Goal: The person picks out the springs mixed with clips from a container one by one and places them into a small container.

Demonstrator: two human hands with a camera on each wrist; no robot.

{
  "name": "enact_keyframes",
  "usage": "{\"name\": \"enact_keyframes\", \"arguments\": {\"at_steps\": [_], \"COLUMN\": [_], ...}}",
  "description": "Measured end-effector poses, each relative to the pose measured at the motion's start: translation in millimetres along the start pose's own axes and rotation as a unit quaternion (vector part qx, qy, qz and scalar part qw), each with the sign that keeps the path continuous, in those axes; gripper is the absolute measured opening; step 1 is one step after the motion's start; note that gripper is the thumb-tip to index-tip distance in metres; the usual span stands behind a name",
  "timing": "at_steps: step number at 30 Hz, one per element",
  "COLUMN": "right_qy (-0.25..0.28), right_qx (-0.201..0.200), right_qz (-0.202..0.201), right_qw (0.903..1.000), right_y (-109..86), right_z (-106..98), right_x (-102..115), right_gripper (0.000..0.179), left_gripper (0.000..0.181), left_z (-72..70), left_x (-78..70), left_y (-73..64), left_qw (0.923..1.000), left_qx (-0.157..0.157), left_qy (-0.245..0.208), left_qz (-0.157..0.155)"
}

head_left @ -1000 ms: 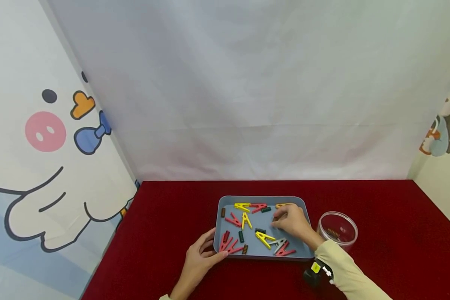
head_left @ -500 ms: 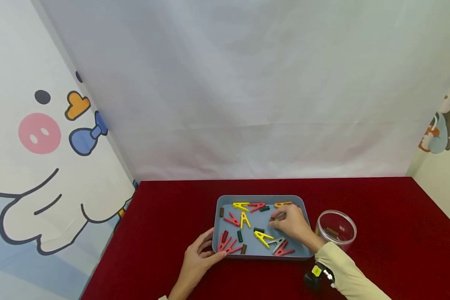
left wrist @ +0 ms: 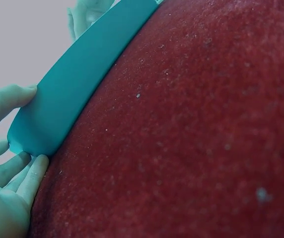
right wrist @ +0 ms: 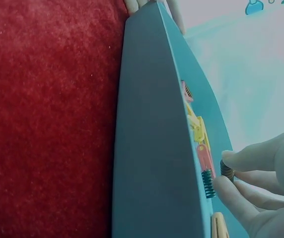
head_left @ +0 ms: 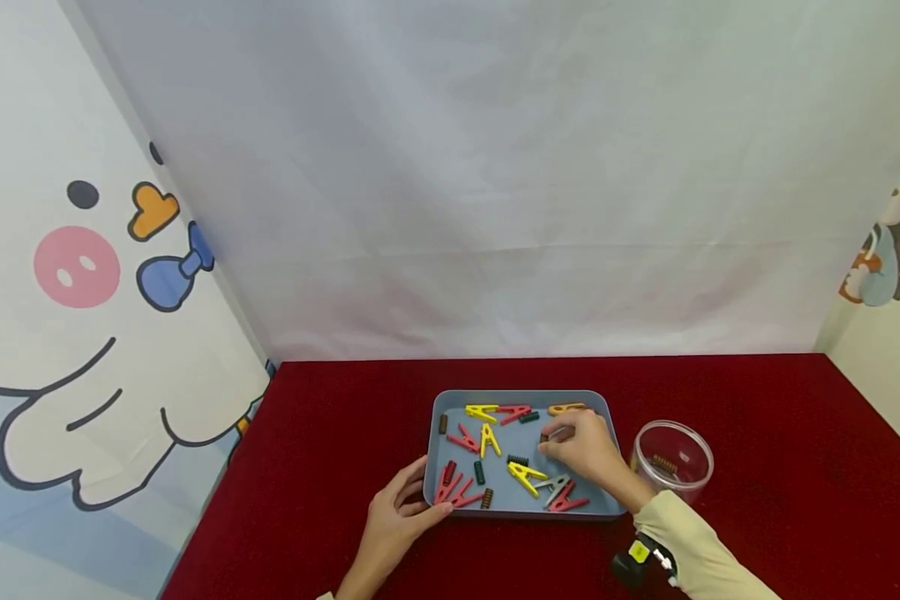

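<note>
Between the thumb and finger of my right hand [head_left: 587,450] is a small dark brown coil spring [right wrist: 226,171], held over the right half of a grey-blue tray [head_left: 598,492]. My left hand [head_left: 396,510] grips that tray's near left corner, thumb at the front rim and fingers round the side. Scattered in the tray are red, yellow and grey A-shaped clips, among them a yellow clip [head_left: 526,479] and a grey clip [head_left: 555,487]. Other springs lie among them, such as a green spring [head_left: 479,472], a brown spring [head_left: 487,498] and a red spring [head_left: 450,472].
Right of the tray stands a clear round jar [head_left: 672,427], partly behind my right wrist, with brown springs [head_left: 664,465] inside. An orange clip [head_left: 565,408] lies by the tray's far wall. Dark red cloth [head_left: 360,417] covers the table, and a white curtain [head_left: 540,183] hangs behind.
The head view has shifted slightly. My right hand stays at about the same spot over the tray with the spring, its wrist turned a little; my left hand keeps its grip on the corner.
</note>
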State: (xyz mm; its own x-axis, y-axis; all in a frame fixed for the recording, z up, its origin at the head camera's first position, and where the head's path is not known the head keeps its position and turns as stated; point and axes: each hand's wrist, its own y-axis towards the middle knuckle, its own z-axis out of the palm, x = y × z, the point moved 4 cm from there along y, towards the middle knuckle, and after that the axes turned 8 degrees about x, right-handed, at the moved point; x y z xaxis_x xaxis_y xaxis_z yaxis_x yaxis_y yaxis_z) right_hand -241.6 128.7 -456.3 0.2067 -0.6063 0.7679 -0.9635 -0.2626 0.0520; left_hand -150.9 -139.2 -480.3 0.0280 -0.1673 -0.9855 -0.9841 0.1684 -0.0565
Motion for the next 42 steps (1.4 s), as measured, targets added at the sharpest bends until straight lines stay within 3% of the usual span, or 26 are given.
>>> {"name": "enact_keyframes", "arguments": {"at_steps": [4,13,20,28,42], "right_qy": [-0.004,0.012,0.028,0.049,0.045], "right_qx": [-0.004,-0.007,-0.014,-0.015,-0.018], "right_qz": [-0.003,-0.048,-0.077,-0.083,-0.108], "right_qw": [1.0,0.9987,0.9966,0.9953,0.993], "right_y": [-2.5,-9.7,-14.8,-20.1,-30.6], "right_z": [-3,-11,-16,-19,-29], "right_x": [5,17,28,33,43], "right_gripper": [0.016,0.016,0.014,0.014,0.015], "left_gripper": [0.069,0.068,0.068,0.068,0.068], "left_z": [-0.4,-1.7,-1.6,-1.6,-1.4], "left_x": [1.5,25.2,26.0,25.3,25.1], "left_y": [0.1,9.0,8.4,10.0,10.8], "left_qw": [1.0,0.9995,0.9995,0.9994,0.9991], "left_qx": [-0.002,-0.023,-0.023,-0.027,-0.03], "left_qy": [-0.004,0.022,0.022,0.023,0.028], "left_qz": [0.003,0.006,0.004,0.0,-0.01]}}
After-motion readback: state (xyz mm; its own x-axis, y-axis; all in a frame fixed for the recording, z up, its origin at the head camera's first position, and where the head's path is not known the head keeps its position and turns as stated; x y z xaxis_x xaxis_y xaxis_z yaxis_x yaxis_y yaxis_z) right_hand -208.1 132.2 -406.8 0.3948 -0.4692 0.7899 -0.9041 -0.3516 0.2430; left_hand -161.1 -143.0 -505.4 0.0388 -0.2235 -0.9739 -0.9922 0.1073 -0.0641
